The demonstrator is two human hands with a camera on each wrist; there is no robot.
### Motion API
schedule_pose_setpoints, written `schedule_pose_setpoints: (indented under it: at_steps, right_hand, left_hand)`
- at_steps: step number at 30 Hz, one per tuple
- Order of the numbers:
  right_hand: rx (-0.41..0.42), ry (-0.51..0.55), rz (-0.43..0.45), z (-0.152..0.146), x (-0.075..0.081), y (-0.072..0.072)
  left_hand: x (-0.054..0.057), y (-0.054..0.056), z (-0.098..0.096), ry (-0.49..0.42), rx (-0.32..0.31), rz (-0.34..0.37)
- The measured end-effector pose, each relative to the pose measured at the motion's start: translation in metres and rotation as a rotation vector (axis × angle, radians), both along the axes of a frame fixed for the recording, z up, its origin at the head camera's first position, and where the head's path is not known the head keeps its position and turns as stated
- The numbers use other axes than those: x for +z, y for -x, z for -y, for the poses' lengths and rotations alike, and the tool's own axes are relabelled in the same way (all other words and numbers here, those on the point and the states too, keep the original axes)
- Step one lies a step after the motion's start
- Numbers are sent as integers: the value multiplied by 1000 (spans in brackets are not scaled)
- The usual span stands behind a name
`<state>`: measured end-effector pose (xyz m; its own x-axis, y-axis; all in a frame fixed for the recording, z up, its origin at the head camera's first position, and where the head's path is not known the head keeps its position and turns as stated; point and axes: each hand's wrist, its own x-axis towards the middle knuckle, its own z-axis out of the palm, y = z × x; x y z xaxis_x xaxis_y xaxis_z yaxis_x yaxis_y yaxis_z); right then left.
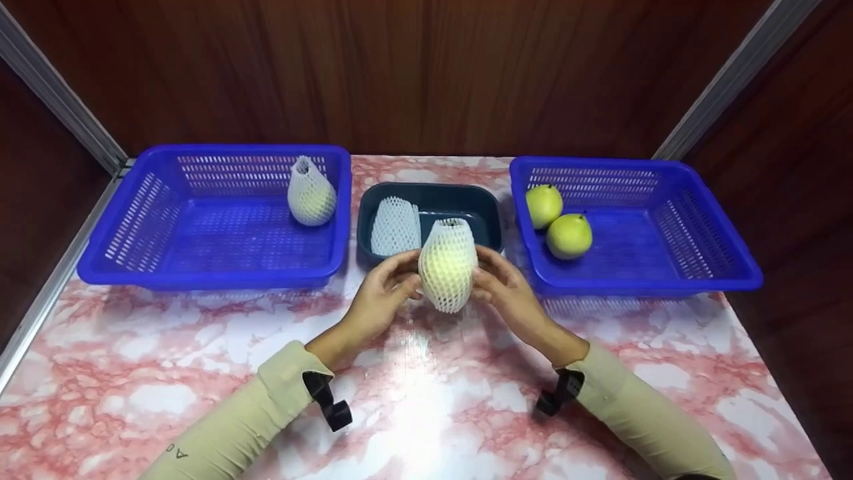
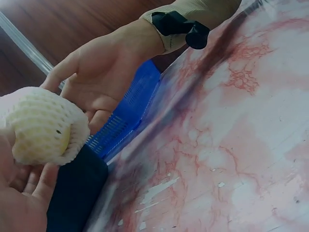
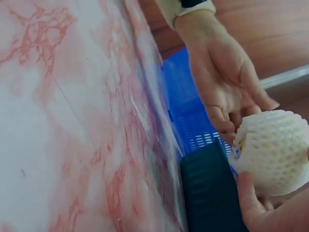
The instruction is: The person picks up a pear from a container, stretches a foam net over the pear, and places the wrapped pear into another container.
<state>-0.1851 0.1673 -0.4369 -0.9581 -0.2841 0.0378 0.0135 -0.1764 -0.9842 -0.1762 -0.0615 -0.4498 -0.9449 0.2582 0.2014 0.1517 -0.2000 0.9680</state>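
A pear in a white foam net sleeve (image 1: 448,267) is held upright over the front of the dark bin, between both hands. My left hand (image 1: 380,293) grips its left side, thumb in front and fingers reaching behind. From the other side my right hand (image 1: 516,300) holds it with fingertips at the netting. The left wrist view shows the sleeved pear (image 2: 43,125) from below, with a bit of yellow-green skin at the sleeve's lower opening. In the right wrist view the netting (image 3: 273,150) covers most of the fruit.
The dark bin (image 1: 433,188) holds flat foam net sleeves (image 1: 395,227). At left, a blue basket (image 1: 220,277) contains one sleeved pear (image 1: 312,193). In the right blue basket (image 1: 646,285) sit two bare pears (image 1: 569,237). Behind stands a brown wood-grain panel (image 1: 426,80).
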Motion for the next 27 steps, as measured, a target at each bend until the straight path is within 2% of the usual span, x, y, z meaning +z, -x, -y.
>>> schedule_pose_setpoints:
  at_steps: [3, 5, 9, 11, 13, 17, 22, 24, 27]
  right_hand:
    - [28, 81, 6, 1, -1, -1]
    - [65, 102, -7, 1, -1, -1]
    - [133, 102, -45, 2, -2, -2]
    - [143, 77, -52, 1, -2, -1]
    - [132, 31, -55, 0, -2, 0]
    - [65, -42, -40, -1, -1, 1]
    - [-10, 38, 3, 2, 0, 0]
    - [-3, 80, -5, 3, 0, -1]
    - [66, 96, -46, 4, -1, -2]
  left_hand:
    - [0, 1, -1, -7, 49, -15]
    - [0, 1, -1, -7, 53, -3]
    - [0, -1, -2, 51, -25, 46]
    - [-1, -3, -3, 86, -71, 57]
    - [-3, -5, -3, 99, -88, 55]
    - [-5, -6, -3, 68, -41, 43]
    - [-4, -4, -6, 26, 32, 31]
    - [-4, -3, -6, 23, 54, 37]
    - [-1, -2, -7, 34, 48, 61]
